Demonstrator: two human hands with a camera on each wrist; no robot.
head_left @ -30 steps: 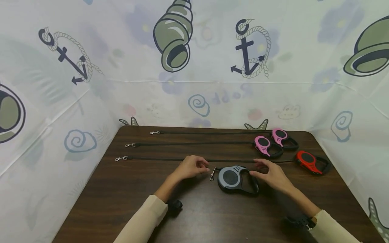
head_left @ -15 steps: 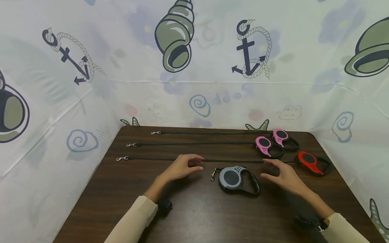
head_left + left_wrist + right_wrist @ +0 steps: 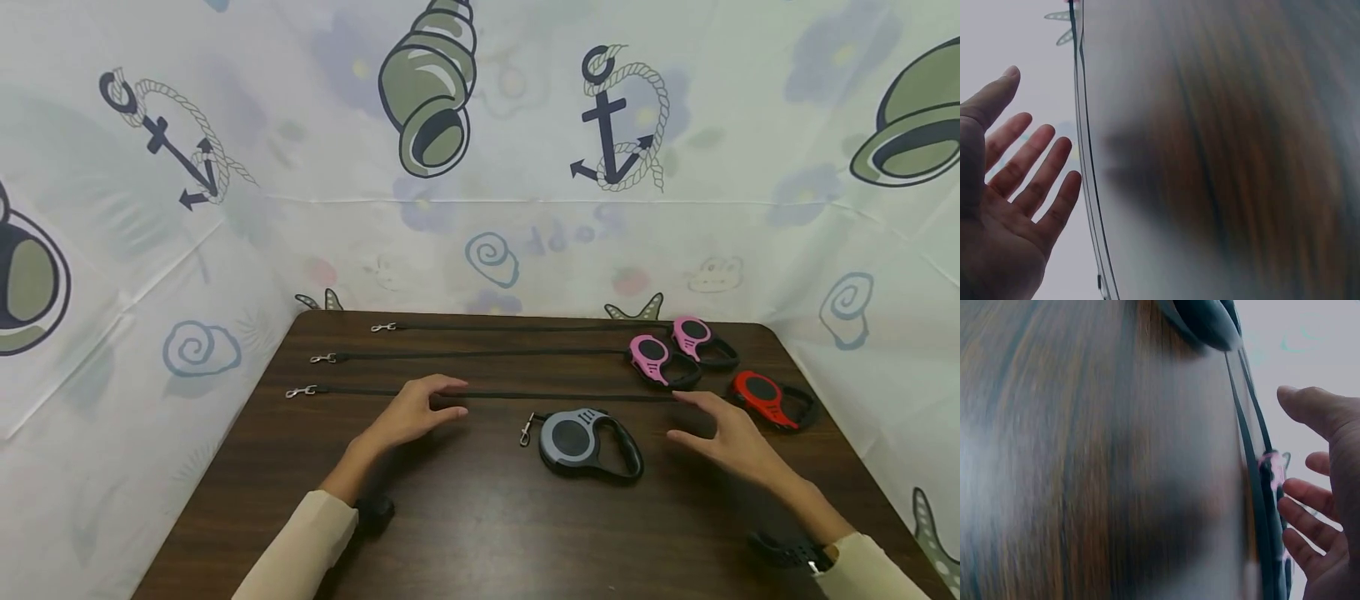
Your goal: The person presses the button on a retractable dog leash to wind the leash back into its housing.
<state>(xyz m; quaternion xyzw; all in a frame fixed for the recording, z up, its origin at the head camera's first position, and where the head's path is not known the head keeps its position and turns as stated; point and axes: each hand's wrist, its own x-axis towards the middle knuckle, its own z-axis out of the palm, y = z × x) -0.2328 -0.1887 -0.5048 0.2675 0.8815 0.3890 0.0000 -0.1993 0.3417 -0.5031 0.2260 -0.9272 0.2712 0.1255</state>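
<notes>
A grey and black retractable dog leash (image 3: 573,442) lies on the table, its small metal clip (image 3: 526,432) at its left side. My left hand (image 3: 411,412) is to the left of it, fingers spread and holding nothing. On the other side, between the grey leash and the red one, my right hand (image 3: 723,437) hovers with fingers apart, also holding nothing. In the left wrist view the fingers (image 3: 1041,169) are extended. The right wrist view shows the right-hand fingers (image 3: 1310,512) loosely bent, with the dark edge of the grey leash (image 3: 1207,322) at the top.
Two pink leashes (image 3: 648,358) and a red leash (image 3: 765,400) lie at the back right of the brown table (image 3: 480,533). Their black cords stretch leftward in rows, ending in metal clips (image 3: 302,391). A patterned white cloth (image 3: 525,233) hangs behind and at the sides.
Both hands have moved apart, away from the grey leash, the left hand to the left and the right hand to the right. The leashes have stayed in place.
</notes>
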